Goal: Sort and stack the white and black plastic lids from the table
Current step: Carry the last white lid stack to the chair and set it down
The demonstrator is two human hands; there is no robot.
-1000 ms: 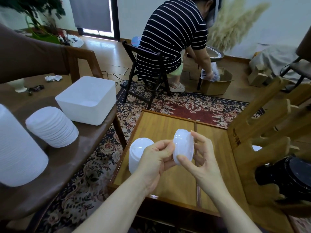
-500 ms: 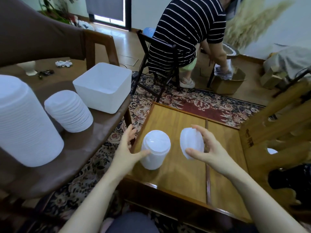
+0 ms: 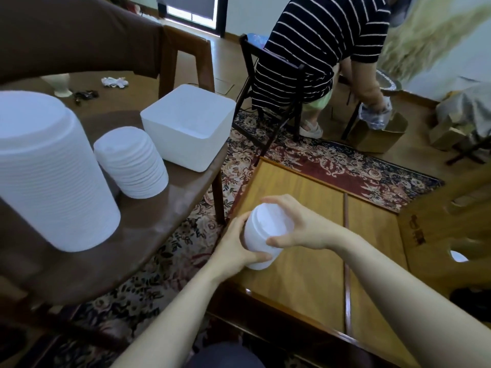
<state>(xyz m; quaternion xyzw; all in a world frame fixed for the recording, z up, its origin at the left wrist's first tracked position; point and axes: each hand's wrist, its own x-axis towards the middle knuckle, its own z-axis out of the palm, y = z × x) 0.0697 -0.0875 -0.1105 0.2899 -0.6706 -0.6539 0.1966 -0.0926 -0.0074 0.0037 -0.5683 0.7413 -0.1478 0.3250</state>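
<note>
A short stack of white plastic lids [image 3: 261, 235] stands near the left edge of the low wooden table [image 3: 300, 274]. My left hand [image 3: 236, 248] grips the stack's side from the left. My right hand [image 3: 297, 224] curls over the top lid from the right, thumb low on the front. On the dark round table [image 3: 164, 216] to the left stand a tall stack of white lids [image 3: 50, 176] and a shorter white stack [image 3: 131, 162]. No black lids are in view.
A white square tub [image 3: 190, 126] sits at the dark table's far edge. A person in a striped shirt sits on a black chair [image 3: 271, 83] beyond, reaching into a cardboard box [image 3: 377, 134]. A wooden rack [image 3: 449, 235] borders the low table's right side. A patterned rug [image 3: 318, 158] covers the floor.
My right hand brought its single white lid left and down onto the stack on the low table. My left hand closed on the stack's side. The camera tilted down and left.
</note>
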